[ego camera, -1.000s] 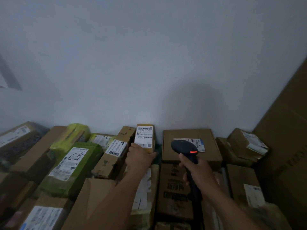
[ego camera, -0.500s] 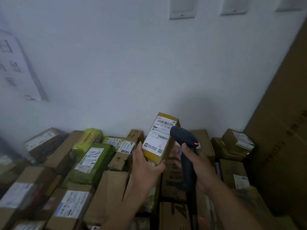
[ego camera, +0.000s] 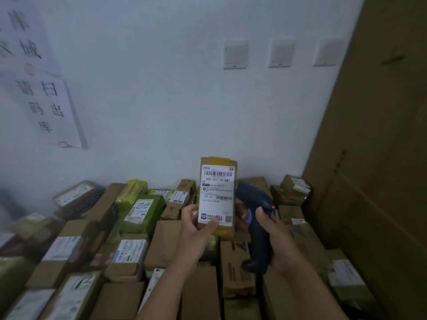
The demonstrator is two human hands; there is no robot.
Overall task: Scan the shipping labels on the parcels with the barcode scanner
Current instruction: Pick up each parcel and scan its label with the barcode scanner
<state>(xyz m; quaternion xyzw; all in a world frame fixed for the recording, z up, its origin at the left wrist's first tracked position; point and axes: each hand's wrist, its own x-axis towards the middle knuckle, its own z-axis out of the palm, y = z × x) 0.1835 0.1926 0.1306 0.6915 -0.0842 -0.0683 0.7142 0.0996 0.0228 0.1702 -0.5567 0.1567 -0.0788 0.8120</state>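
Note:
My left hand (ego camera: 196, 229) grips a small yellow-brown parcel (ego camera: 218, 162) by its lower end and holds it upright above the pile. Its white shipping label (ego camera: 217, 195) faces me, with a barcode near the top. My right hand (ego camera: 275, 239) holds a dark barcode scanner (ego camera: 254, 204) by the handle, just right of the parcel. The scanner's head sits partly behind the parcel's right edge, and a small orange light shows on it.
Many cardboard parcels cover the surface below, with a green-wrapped parcel (ego camera: 143, 213) to the left. A tall cardboard sheet (ego camera: 381, 158) stands along the right side. The white wall behind carries a paper notice (ego camera: 46, 107) and three switch plates (ego camera: 235, 54).
My left hand has lifted the small parcel off the pile and turned it upright with the label towards me. The scanner has moved in close on its right. My view has tilted upward.

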